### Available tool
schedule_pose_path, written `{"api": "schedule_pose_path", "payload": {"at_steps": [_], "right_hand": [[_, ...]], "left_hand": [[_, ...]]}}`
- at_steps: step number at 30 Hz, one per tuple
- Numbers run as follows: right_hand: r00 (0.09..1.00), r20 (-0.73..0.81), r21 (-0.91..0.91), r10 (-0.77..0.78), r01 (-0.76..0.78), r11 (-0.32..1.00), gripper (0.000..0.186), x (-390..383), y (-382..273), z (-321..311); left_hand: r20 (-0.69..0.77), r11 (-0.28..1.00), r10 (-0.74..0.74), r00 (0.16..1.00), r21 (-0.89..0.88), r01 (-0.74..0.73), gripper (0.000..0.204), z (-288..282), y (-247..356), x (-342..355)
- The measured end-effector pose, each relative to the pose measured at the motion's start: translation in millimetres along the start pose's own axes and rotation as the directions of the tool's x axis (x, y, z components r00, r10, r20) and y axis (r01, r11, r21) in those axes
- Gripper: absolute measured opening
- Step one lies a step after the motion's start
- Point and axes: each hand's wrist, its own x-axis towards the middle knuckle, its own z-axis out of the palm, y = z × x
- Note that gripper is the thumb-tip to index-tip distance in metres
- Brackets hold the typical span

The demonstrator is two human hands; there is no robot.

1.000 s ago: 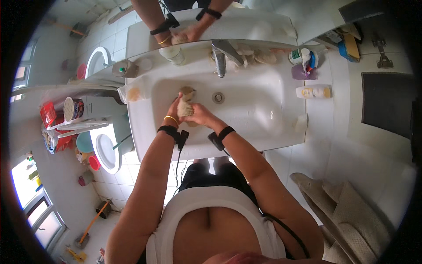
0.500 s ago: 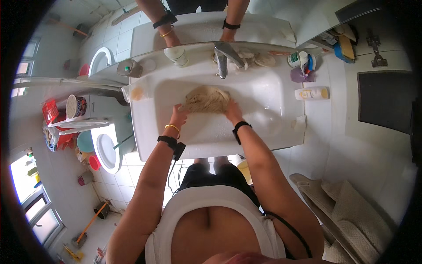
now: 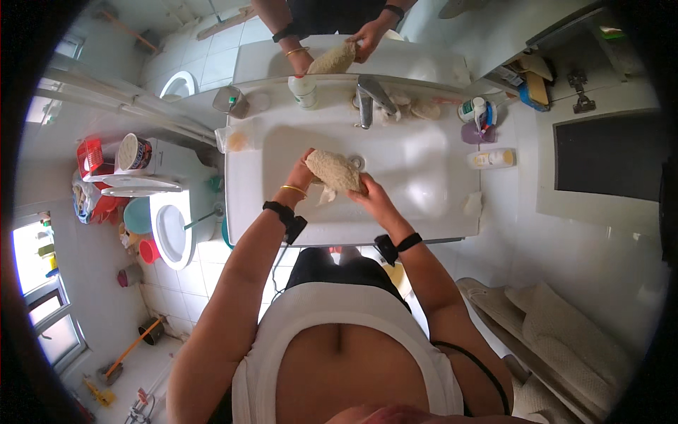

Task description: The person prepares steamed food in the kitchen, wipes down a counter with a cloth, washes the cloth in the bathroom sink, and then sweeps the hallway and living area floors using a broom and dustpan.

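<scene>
Over a white sink point(image 3: 417, 173), a beige cloth point(image 3: 333, 169) slants lengthwise, far-left end in the left hand's grip point(image 3: 301, 171), near-right end in the right hand's grip point(image 3: 375, 201).

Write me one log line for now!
left grip: on beige cloth; right grip: on cloth's other end; cloth: bunched, over white sink; faucet: beyond cloth

Teal basin point(image 3: 137, 216), red tub point(image 3: 149, 251)

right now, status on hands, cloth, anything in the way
Left hand holding cloth at left end, right hand at right end. Cloth bunched over sink. Tap beyond it, not touching.
</scene>
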Motion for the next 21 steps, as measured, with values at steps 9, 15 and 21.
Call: {"api": "schedule_pose_path", "payload": {"at_steps": [9,15,21], "right_hand": [[0.979,0.056,0.744,0.199,-0.173,0.645,0.07,35,24,-18],[0.952,0.307,0.906,-0.012,-0.288,0.312,0.066,33,-32,5],[0.917,0.395,0.771,0.061,-0.366,0.521,0.053,18,-22,13]], "left_hand": [[0.075,0.931,-0.047,0.996,-0.358,0.071,0.018,57,79,-25],[-0.104,0.985,-0.114,0.988,-0.14,0.099,0.029,66,83,-36],[-0.063,0.964,-0.015,0.998,0.264,0.031,0.053,13,44,-15]]}}
